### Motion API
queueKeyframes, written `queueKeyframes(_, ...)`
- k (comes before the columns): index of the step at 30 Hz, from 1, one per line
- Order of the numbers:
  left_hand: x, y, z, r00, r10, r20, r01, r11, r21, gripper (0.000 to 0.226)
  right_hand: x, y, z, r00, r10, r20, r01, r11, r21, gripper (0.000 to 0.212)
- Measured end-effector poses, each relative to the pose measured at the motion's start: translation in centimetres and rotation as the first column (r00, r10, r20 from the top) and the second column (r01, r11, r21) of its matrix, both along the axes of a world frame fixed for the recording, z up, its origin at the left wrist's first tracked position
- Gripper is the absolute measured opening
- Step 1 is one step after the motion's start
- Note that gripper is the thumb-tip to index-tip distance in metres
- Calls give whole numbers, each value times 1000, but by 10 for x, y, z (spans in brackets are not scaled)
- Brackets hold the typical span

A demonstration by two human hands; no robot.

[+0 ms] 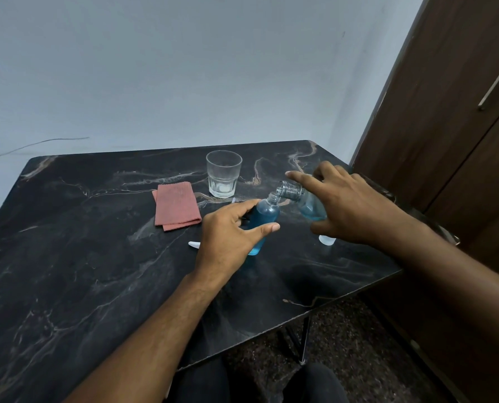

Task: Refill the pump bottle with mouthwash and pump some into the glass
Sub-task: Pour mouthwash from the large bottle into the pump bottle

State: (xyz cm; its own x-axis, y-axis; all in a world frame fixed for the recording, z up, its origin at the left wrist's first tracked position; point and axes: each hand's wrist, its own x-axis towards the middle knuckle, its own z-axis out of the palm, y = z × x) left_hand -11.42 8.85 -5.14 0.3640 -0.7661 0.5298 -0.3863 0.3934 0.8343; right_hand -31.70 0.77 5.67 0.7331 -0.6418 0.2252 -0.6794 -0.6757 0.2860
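- Pump bottle (264, 219) upright on bench (97, 257), pinched by left hand (228, 242).
- Right hand (350, 207) wrapped round tilted mouthwash bottle (306, 202), mouths touching.
- Likely light, slick; best held mid-body.
- Glass (224, 173) behind.

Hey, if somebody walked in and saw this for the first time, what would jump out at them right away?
Probably the two hands at the table's middle: the right hand tips a clear bottle so its mouth meets the neck of a blue-filled bottle steadied by the left hand. Just behind them stands an empty glass, with a folded pink cloth lying to its left on the dark marbled table.
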Motion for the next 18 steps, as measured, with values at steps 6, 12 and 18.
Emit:
queueKeyframes(6,-1,0,2,997,-7,-73,8,1000,15,50,4,-1,7,983,16,182,-35,995,98,102)
queueKeyframes(12,1,-1,1,995,32,-97,-23,995,96,41,8,-7,13,822,-7,570,-135,969,207,97)
queueKeyframes(18,2,-3,1,994,66,-83,-53,987,148,39,15,-5,2,577,-148,803,-370,830,419,77)
